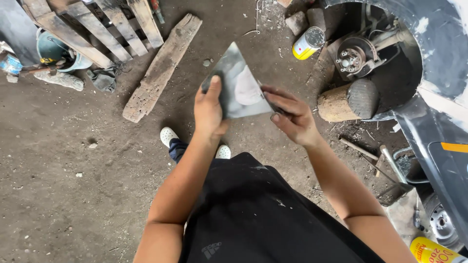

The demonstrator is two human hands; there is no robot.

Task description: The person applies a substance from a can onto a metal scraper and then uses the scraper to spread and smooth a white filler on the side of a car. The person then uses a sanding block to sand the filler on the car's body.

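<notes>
My left hand [209, 108] grips a triangular metal plate [239, 83] by its lower left edge and holds it flat in front of me. A patch of pale putty lies on the plate. My right hand [290, 116] is at the plate's right corner with its fingers closed on a small dark tool whose shape I cannot make out. Both hands are over the dirt floor, above my white shoes [169, 135].
A car's open wheel arch with a bare brake hub [355, 54] is at the upper right. A log [348, 101] lies under it, with a yellow can [308, 43] nearby. A wooden plank [163, 65], a pallet [95, 27] and a bucket [51, 48] are at the upper left.
</notes>
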